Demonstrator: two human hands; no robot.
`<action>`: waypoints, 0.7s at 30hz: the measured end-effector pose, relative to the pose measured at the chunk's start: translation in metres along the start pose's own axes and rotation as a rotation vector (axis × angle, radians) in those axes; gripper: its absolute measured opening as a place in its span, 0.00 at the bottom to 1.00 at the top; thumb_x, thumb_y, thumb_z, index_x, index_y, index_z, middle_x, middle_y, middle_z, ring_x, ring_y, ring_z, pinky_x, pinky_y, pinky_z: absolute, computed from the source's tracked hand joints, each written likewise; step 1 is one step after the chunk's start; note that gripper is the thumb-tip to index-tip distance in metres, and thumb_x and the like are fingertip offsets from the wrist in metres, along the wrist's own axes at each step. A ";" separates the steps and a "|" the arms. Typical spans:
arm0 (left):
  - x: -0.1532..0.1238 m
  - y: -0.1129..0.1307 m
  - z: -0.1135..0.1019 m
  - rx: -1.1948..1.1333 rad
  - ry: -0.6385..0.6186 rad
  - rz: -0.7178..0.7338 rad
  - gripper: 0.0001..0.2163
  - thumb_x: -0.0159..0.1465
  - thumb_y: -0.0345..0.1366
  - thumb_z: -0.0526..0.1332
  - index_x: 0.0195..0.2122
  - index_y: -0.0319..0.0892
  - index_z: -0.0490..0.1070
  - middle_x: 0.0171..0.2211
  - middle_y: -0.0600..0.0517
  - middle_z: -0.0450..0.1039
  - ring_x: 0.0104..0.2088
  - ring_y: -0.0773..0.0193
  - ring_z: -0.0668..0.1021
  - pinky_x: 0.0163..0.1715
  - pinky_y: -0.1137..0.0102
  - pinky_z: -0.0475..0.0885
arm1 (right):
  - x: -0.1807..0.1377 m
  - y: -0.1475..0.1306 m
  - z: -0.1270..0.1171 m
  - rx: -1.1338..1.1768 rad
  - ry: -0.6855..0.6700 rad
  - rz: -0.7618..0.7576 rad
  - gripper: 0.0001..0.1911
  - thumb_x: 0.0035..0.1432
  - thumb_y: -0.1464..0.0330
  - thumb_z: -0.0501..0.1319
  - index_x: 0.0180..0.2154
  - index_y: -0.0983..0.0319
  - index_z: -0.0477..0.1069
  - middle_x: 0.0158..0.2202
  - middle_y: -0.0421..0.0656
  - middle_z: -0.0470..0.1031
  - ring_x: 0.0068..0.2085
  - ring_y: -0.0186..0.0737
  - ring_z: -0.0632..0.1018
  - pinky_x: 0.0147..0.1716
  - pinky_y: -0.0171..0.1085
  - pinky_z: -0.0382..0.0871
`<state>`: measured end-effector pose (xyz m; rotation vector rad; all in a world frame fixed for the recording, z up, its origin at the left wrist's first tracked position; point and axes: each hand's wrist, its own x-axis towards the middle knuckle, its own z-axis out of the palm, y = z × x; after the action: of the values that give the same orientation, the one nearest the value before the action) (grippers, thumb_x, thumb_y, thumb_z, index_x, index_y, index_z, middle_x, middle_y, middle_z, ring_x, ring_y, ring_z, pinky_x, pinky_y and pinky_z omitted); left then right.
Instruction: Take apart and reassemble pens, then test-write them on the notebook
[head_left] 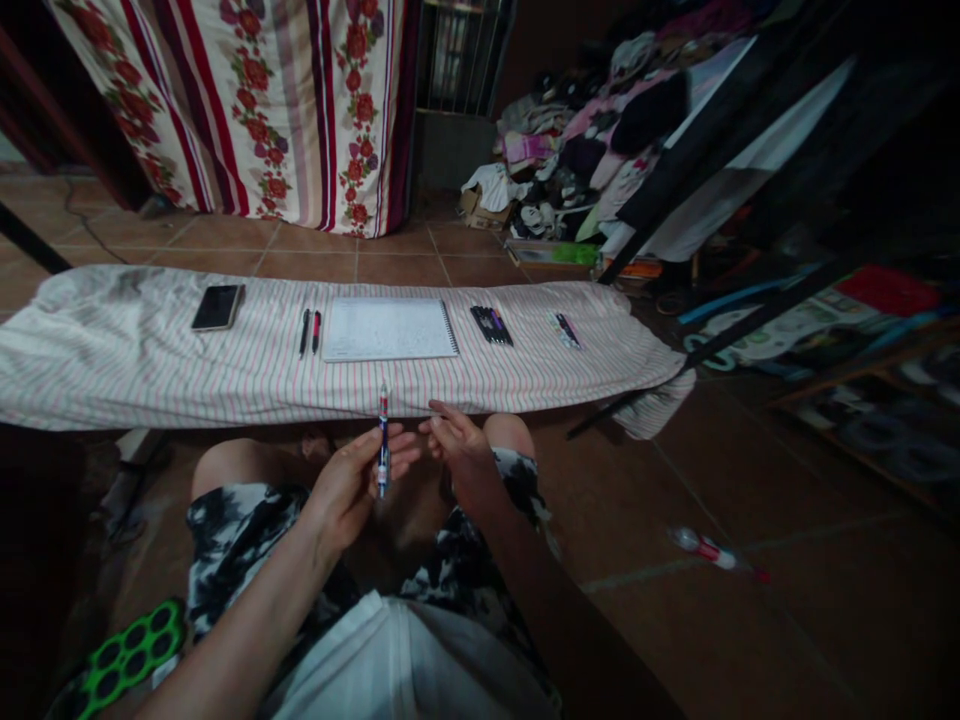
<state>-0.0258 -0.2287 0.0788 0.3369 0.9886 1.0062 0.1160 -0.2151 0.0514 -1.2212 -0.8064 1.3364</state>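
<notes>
Held pen point(383, 440): smooth plastic barrel, slight gloss. The striped cloth point(150, 360): matt woven fabric, creased; notebook point(388, 328): matt paper, wire spiral binding; phone point(217, 306): glossy dark screen. The floor tiles point(750, 480): smooth, fired-clay look, low sheen; shorts point(247, 540): soft matt printed cloth.

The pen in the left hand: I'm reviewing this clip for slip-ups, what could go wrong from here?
The pen stands upright in the left hand, clear of the striped cloth; a loose grip could drop it. The open right hand is close to the cloth's edge and might tug it, shifting the notebook.
</notes>
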 end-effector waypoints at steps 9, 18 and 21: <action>0.015 0.003 0.003 -0.280 0.024 0.083 0.06 0.65 0.27 0.53 0.37 0.34 0.68 0.41 0.38 0.76 0.41 0.57 0.80 0.39 0.69 0.77 | -0.023 0.007 0.001 -0.152 -0.150 -0.130 0.14 0.49 0.60 0.63 0.36 0.61 0.66 0.27 0.40 0.73 0.26 0.33 0.71 0.25 0.33 0.63; 0.012 0.001 0.017 -0.359 0.002 0.006 0.08 0.67 0.28 0.50 0.34 0.36 0.67 0.38 0.44 0.76 0.35 0.61 0.80 0.23 0.72 0.75 | -0.025 0.022 0.003 -0.028 -0.277 -0.161 0.20 0.50 0.63 0.64 0.46 0.57 0.68 0.34 0.41 0.77 0.31 0.36 0.77 0.30 0.35 0.70; 0.011 0.002 0.021 -0.344 -0.026 -0.009 0.07 0.67 0.29 0.50 0.36 0.36 0.67 0.38 0.44 0.76 0.34 0.60 0.80 0.16 0.75 0.71 | -0.027 0.018 0.003 0.018 -0.348 -0.187 0.22 0.51 0.62 0.64 0.49 0.56 0.69 0.38 0.42 0.79 0.37 0.39 0.78 0.31 0.35 0.72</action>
<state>-0.0076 -0.2152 0.0855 0.0598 0.7756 1.1386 0.1044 -0.2437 0.0411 -0.8850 -1.1225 1.4157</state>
